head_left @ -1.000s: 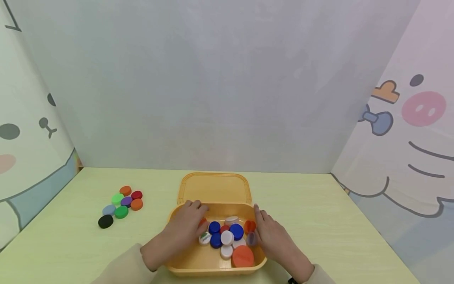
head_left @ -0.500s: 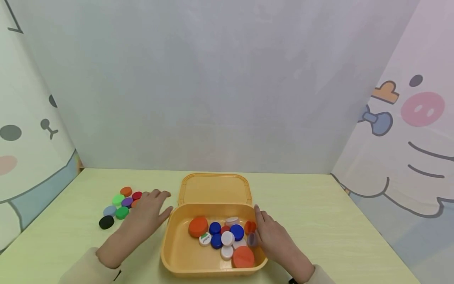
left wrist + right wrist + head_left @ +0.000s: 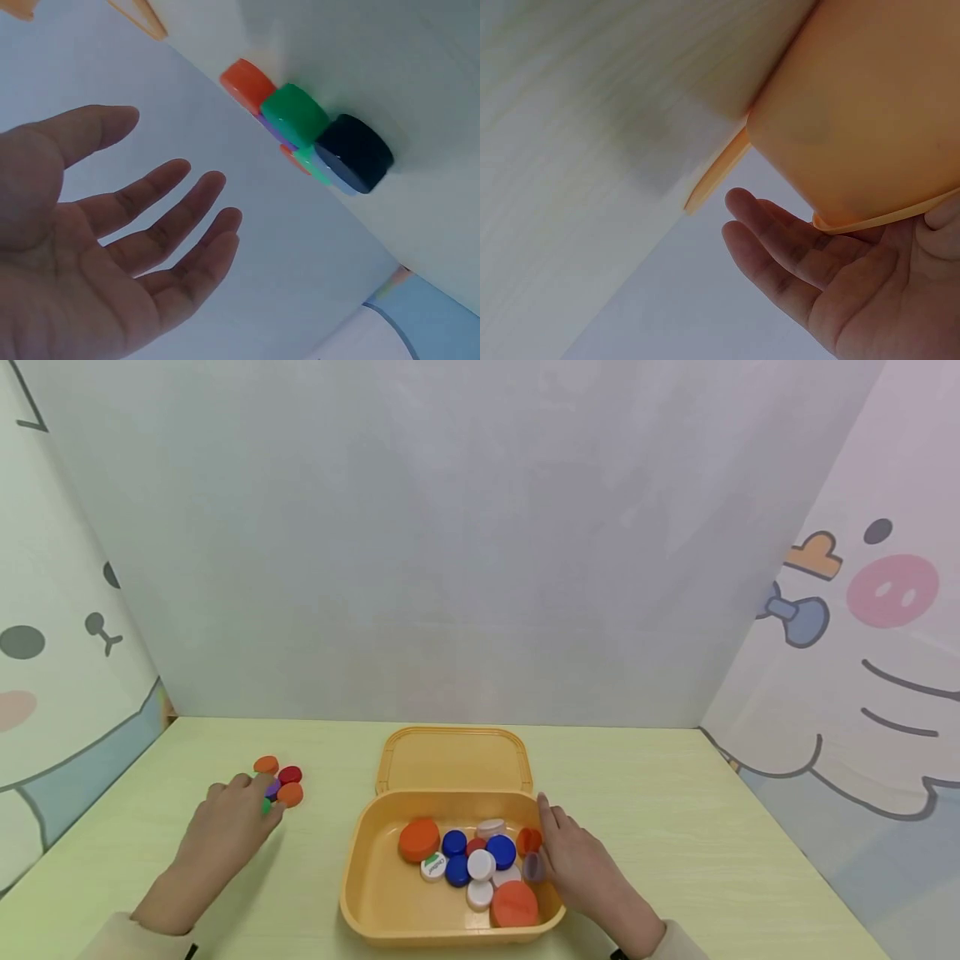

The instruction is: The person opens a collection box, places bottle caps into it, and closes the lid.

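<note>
My left hand (image 3: 234,825) is over a cluster of bottle caps on the left of the table. In the left wrist view, that hand (image 3: 135,232) has its fingers loosely spread and nothing between them. Beside it are a black cap (image 3: 355,154), a green cap (image 3: 295,116) and an orange cap (image 3: 247,86). My right hand (image 3: 588,872) rests at the right rim of a yellow plastic box (image 3: 450,935), its fingers pointing forward. The right wrist view has this hand (image 3: 855,289) with relaxed fingers under the rim of the box (image 3: 870,112); its thumb is mostly hidden.
Mixed caps lie in the box, among them an orange cap (image 3: 419,840), a blue cap (image 3: 501,852), a white cap (image 3: 481,865) and a large red-orange cap (image 3: 514,904). The box's lid (image 3: 453,760) lies behind it. A grey wall (image 3: 450,543) stands at the table's back edge.
My left hand has left the box, where an orange cap now shows uncovered, and moved left to the loose caps. My right hand stays at the rim.
</note>
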### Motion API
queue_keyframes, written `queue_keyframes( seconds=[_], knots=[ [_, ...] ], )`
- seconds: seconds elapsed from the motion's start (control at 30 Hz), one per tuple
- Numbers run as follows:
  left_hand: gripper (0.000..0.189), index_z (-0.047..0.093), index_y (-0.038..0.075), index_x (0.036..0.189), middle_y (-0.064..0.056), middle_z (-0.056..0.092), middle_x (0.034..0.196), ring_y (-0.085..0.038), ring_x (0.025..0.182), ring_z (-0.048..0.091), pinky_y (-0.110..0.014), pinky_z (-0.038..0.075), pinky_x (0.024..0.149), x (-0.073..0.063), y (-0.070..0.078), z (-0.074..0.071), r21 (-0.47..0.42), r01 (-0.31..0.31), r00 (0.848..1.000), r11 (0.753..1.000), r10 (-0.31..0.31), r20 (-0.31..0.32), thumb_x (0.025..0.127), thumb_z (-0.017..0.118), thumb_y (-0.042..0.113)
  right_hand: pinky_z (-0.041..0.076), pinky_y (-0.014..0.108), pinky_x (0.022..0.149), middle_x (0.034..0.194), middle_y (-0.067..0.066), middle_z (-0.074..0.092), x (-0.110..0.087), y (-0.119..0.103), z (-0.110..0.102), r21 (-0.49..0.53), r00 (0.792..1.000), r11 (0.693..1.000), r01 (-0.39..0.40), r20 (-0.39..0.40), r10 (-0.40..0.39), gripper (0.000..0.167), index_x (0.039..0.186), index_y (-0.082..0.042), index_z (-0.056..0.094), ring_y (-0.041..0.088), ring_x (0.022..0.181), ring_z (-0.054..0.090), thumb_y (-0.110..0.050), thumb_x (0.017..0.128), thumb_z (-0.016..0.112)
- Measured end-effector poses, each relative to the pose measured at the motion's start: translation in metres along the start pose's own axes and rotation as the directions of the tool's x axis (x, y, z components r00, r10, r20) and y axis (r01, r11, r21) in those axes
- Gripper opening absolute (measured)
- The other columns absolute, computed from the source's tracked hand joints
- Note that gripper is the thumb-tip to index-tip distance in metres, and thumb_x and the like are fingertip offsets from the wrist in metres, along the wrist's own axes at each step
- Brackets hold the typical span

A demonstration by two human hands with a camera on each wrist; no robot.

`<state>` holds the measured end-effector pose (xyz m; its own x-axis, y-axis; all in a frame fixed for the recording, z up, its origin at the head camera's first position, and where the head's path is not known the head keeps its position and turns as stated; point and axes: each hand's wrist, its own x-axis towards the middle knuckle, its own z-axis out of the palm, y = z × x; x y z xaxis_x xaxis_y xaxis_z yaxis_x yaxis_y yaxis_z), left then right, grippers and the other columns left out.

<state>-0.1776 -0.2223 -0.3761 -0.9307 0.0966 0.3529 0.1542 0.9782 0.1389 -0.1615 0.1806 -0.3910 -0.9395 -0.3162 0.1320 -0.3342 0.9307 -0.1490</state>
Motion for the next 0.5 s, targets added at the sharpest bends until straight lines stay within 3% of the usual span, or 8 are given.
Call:
queue_keyframes(
  seconds=[0.3,0.5],
  knots=[
    [0.037,0.051,-0.012,0.1,-0.025,0.051,0.08,-0.037,0.063,0.046,-0.044,0.042,0.048,-0.005,-0.034,0.006,0.034,0.122,0.983,0.992,-0.126,0.137,0.081,0.063,0.018,0.052,0.038,0.081,0.118,0.015,0.053,-0.001,0.0,0.0,-0.007,1.0,1.0,0.015,-0.019,-0.015,0.054,0.138,0.004,0.032,0.021,0.089,0.057,-0.017,0.092,0.048],
    [0.036,0.049,-0.011,0.091,-0.02,0.048,0.073,-0.035,0.062,0.044,-0.039,0.04,0.047,-0.006,-0.047,0.008,0.059,0.194,0.948,0.979,-0.202,0.245,0.084,0.062,0.022,0.052,0.039,0.082,0.119,0.016,0.053,0.0,0.0,0.0,-0.003,1.0,1.0,0.002,-0.012,-0.002,0.053,0.138,0.004,0.032,0.021,0.092,0.057,-0.019,0.092,0.047]
  ],
)
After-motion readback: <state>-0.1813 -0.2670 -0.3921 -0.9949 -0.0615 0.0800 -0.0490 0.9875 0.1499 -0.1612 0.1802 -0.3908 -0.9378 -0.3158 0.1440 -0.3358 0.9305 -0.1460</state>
